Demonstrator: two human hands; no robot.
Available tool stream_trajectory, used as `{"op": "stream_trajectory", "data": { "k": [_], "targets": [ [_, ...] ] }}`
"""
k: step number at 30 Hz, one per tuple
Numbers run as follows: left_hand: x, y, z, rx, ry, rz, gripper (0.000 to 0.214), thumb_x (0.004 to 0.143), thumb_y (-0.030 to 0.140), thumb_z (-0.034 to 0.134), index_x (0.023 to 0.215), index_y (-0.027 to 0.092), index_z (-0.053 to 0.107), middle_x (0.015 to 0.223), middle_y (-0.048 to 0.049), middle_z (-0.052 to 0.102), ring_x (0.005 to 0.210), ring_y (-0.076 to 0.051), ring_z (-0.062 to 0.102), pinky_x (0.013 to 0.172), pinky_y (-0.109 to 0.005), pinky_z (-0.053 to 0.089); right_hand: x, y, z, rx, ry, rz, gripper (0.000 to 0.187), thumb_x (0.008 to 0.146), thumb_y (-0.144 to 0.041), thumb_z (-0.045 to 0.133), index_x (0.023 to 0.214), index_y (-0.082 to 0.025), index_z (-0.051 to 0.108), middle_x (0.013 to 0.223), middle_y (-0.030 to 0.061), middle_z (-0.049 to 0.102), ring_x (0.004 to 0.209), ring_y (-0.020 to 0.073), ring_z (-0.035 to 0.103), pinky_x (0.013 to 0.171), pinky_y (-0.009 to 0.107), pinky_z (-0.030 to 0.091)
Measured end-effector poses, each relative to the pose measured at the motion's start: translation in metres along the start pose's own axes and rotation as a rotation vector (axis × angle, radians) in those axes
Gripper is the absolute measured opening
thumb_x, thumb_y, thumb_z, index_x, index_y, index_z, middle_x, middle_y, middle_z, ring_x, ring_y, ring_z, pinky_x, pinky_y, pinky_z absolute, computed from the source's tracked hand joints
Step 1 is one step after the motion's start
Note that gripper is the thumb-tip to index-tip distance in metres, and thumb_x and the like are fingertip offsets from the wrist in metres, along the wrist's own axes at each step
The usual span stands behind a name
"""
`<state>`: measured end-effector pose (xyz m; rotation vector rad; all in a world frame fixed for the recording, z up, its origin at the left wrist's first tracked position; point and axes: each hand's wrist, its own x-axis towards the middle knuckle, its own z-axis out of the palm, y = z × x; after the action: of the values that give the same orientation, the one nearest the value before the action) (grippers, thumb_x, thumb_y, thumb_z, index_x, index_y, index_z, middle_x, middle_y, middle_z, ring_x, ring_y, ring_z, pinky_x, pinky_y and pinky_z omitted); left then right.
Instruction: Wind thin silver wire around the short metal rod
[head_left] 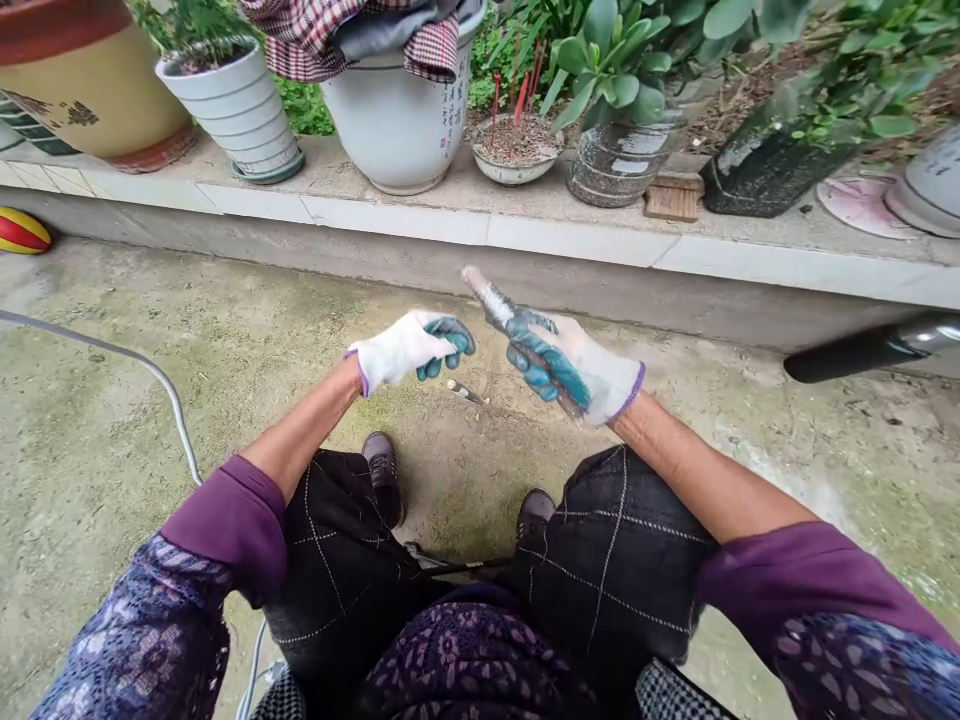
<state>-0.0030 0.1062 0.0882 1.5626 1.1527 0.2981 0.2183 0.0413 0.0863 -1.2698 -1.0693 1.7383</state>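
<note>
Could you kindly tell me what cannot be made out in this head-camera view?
Head view:
Long thin item in the right hand: blurred, partly hidden by the gloved fingers, so its kind is unclear.
Small object on the ground: too small to identify.
Black rod: cut off by the right edge.
Red and yellow ball: cut off by the left edge.
White pot: rim hidden by checked cloth.

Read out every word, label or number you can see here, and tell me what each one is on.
White pot: a column of dark characters near its right edge, too small and blurred to read.
Tan pot: dark marks that may be characters, too blurred to read.
Nothing else shows readable text.
</note>
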Motion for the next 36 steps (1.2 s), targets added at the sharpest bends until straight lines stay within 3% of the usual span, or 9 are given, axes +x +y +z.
{"op": "stream_trajectory", "data": {
  "k": [5,11,15,19,23,28,33,36],
  "targets": [
    [-0.009,-0.02,0.008,0.098,-0.074,-0.036,0.02,0.072,0.017,0.066,0.086,0.023,0.078,0.072,-0.0009,0.071,0.047,-0.01,0.057,0.043,-0.02,0.041,0.015,0.016,-0.006,-0.061,-0.138,0.131,0.035,0.08,-0.049,0.075,0.091,-0.023,0.055,0.062,-0.0054,0.051,0.041,0.0085,0.038,0.031,0.02,0.031],
    [-0.011,-0.039,0.005,0.215,-0.086,0.025,0.013,0.074,0.023,0.063,0.078,0.026,0.075,0.072,-0.0007,0.069,0.058,-0.014,0.062,0.051,-0.023,0.043,0.043,0.025,-0.011,-0.084,-0.154,0.299,0.029,0.078,-0.047,0.071,0.087,-0.022,0.059,0.059,-0.0034,0.052,0.041,0.0103,0.042,0.034,0.022,0.036],
    [-0.022,-0.037,0.004,0.274,-0.061,-0.009,0.011,0.078,0.023,0.061,0.079,0.022,0.072,0.069,0.0014,0.065,0.062,-0.013,0.057,0.059,-0.023,0.043,0.052,0.027,-0.006,-0.114,-0.16,0.316,0.03,0.076,-0.046,0.073,0.09,-0.022,0.062,0.058,-0.0038,0.052,0.042,0.0105,0.043,0.035,0.022,0.036],
    [-0.044,-0.029,0.008,0.257,-0.034,-0.082,0.017,0.085,0.025,0.057,0.09,0.019,0.072,0.079,0.0009,0.069,0.07,-0.013,0.058,0.067,-0.022,0.045,0.055,0.027,0.004,-0.12,-0.148,0.357,0.034,0.075,-0.047,0.074,0.096,-0.022,0.062,0.056,-0.0053,0.052,0.04,0.0095,0.04,0.033,0.021,0.033],
    [-0.068,-0.027,0.01,0.216,-0.005,-0.121,0.022,0.085,0.023,0.056,0.097,0.019,0.074,0.084,0.0003,0.071,0.071,-0.012,0.059,0.067,-0.021,0.046,0.046,0.026,0.017,-0.17,-0.163,0.268,0.04,0.07,-0.05,0.078,0.092,-0.02,0.062,0.055,-0.0049,0.053,0.04,0.0089,0.041,0.033,0.021,0.034],
    [-0.084,-0.028,0.006,0.08,0.066,-0.177,0.032,0.082,0.019,0.055,0.107,0.017,0.074,0.088,-0.0013,0.072,0.057,-0.009,0.057,0.052,-0.02,0.045,0.026,0.024,0.029,-0.204,-0.146,0.123,0.045,0.068,-0.052,0.08,0.09,-0.02,0.058,0.056,-0.0071,0.051,0.039,0.0075,0.04,0.031,0.02,0.033],
    [-0.069,-0.021,0.003,-0.124,0.223,-0.037,0.025,0.084,0.017,0.054,0.102,0.014,0.071,0.073,0.0013,0.065,0.049,-0.008,0.053,0.044,-0.019,0.043,0.019,0.022,0.044,-0.026,-0.025,0.003,0.046,0.069,-0.052,0.079,0.091,-0.022,0.054,0.058,-0.0089,0.05,0.037,0.0058,0.035,0.029,0.018,0.029],
    [-0.053,-0.014,0.004,-0.178,0.242,0.044,0.015,0.085,0.015,0.057,0.093,0.014,0.07,0.067,0.0024,0.062,0.047,-0.008,0.053,0.042,-0.018,0.041,0.016,0.01,0.044,0.006,0.043,-0.028,0.048,0.065,-0.051,0.08,0.094,-0.021,0.055,0.056,-0.0089,0.05,0.037,0.006,0.035,0.03,0.019,0.028]
  ]
}}
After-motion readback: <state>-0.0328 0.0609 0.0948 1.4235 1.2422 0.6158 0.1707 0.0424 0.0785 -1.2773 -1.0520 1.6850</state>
